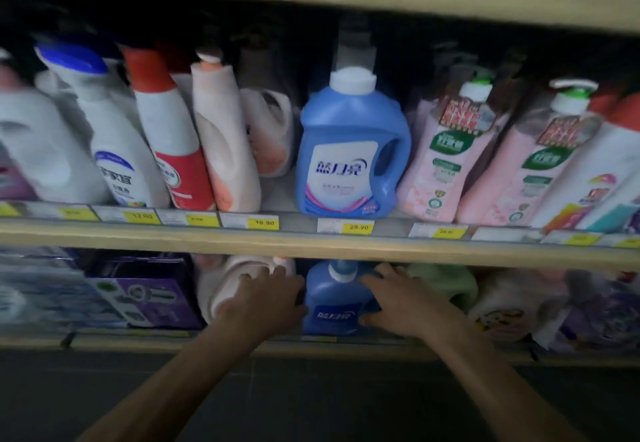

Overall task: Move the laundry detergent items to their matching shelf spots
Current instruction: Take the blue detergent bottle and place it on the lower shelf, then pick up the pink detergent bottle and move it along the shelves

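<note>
A blue detergent jug (334,299) with a blue cap stands on the lower shelf, partly under the shelf board. My right hand (401,303) wraps its right side at the handle. My left hand (266,294) presses against its left side, with fingers also resting on a white-pink jug (228,282). A second, larger blue detergent jug (349,150) with a white cap stands upright on the middle shelf (311,237), right above a yellow price tag (358,227). The picture is dim and blurred.
White, red and pink bottles (162,136) crowd the middle shelf left of the upper blue jug; pink pump bottles (446,161) stand to its right. Purple boxes (149,296) fill the lower shelf at left, a green jug (446,282) and soft packs at right. Dark floor lies below.
</note>
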A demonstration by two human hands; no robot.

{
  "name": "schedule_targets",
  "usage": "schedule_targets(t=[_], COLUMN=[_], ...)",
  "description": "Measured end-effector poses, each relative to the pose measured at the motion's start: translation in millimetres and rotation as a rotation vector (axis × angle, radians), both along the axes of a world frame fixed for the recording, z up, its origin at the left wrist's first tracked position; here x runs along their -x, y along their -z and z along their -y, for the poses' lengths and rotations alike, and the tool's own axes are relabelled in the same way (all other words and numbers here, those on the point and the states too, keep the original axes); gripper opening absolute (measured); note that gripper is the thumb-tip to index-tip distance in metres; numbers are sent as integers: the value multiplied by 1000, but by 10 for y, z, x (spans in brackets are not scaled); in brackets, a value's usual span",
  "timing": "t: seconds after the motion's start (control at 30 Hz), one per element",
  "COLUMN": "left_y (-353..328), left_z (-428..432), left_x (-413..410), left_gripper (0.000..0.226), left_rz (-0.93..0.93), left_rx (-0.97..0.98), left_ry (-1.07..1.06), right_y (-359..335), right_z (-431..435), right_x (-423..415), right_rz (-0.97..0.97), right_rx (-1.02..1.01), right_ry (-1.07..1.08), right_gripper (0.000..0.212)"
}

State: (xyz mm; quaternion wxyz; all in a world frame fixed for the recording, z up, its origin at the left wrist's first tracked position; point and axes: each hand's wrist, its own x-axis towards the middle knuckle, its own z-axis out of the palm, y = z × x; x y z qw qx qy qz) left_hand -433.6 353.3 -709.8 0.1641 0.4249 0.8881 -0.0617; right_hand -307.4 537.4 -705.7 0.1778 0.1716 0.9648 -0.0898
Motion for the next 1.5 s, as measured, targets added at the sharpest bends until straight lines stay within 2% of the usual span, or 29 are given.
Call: schedule_targets(t=[0.07, 0.17, 0.4, 0.53, 0.67, 0.87, 1.1, 1.37, 1.5], left_y=[-332, -829, -2030, -2743, -3342, -4192, -4948, -5450, -5624], left_z=[55, 116, 291, 430, 629, 899, 1127, 1201, 1225], left_x=[5, 9, 51, 45, 30, 82, 147, 81, 79], left_gripper=[49, 49, 43, 40, 44, 50, 53, 59, 56], left_rz=[-26, -33, 117, 185, 114, 88, 44, 76, 87], left_rx=[26, 74, -6, -52, -19, -35, -77, -137, -179], left_ry=[-26, -42, -21, 3, -23, -49, -30, 18, -12], right_y=[-338, -861, -2134, -2760, -3359, -4291, -5105, -5555, -5805], right_z=[17, 86, 305, 427, 587, 823, 998, 1176, 1240], right_x=[48, 86, 76, 78, 62, 87, -10, -120, -99], right_rz=[-7, 4, 32, 7, 29, -33, -61, -66, -131], right_rx=[31, 40, 37, 46, 51, 77, 68, 93, 78], right_ry=[-14, -32, 8, 22, 18, 13, 53, 97, 79], right_gripper=[76, 71, 47, 59, 73, 70, 69, 71, 66])
